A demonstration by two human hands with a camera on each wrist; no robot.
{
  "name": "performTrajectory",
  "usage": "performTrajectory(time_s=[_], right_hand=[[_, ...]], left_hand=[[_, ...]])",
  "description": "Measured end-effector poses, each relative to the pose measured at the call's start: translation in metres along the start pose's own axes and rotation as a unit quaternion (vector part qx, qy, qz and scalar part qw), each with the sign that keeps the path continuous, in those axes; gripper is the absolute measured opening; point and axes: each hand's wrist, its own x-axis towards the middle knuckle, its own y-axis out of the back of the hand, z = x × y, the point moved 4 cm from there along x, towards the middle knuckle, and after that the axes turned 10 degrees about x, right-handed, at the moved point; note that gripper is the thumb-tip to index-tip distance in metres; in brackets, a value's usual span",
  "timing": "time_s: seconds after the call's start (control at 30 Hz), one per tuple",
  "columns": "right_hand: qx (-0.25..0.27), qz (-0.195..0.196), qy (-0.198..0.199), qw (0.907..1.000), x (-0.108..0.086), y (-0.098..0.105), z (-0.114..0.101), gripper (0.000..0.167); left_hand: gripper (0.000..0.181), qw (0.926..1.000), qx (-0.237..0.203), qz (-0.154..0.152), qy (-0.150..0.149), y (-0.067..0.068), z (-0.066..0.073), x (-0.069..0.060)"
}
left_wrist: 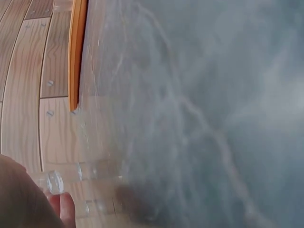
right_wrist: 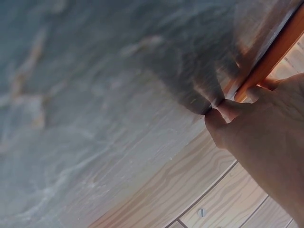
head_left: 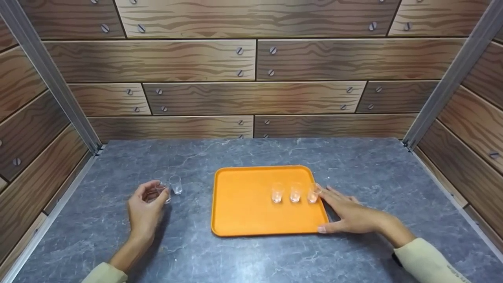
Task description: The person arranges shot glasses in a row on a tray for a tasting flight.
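In the head view my left hand (head_left: 145,210) pinches a small clear glass (head_left: 167,197) between thumb and fingers, low over the table. Just to its right a second clear glass (head_left: 177,186) stands upright; a faint rim behind the hand is hard to make out. The left wrist view shows the pinched glass (left_wrist: 55,182) beside the fingertips. Three clear glasses, left (head_left: 277,193), middle (head_left: 295,193) and right (head_left: 313,194), stand in a row on an orange tray (head_left: 243,200). My right hand (head_left: 349,214) rests spread at the tray's right edge, thumb on the front corner, forefinger beside the right glass.
The grey marbled table (head_left: 196,255) extends around the tray. Wood-patterned panels (head_left: 196,59) enclose its back and both sides, with metal strips at the corners. In the right wrist view the tray's edge (right_wrist: 280,52) runs along my fingers.
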Motion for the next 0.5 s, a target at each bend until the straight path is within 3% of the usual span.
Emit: performTrajectory(time_s=[0.4,0.5], right_hand=[[0.001,0.005,0.016,0.9999,-0.002,0.000,-0.001,0.113],[-0.001,0.005,0.016,0.9999,-0.002,0.000,-0.001,0.113]], left_hand=[[0.039,0.9988,-0.032,-0.036,0.008,-0.013,0.006,-0.015],[0.039,0.9985,-0.035,-0.041,-0.006,-0.017,0.010,-0.017]])
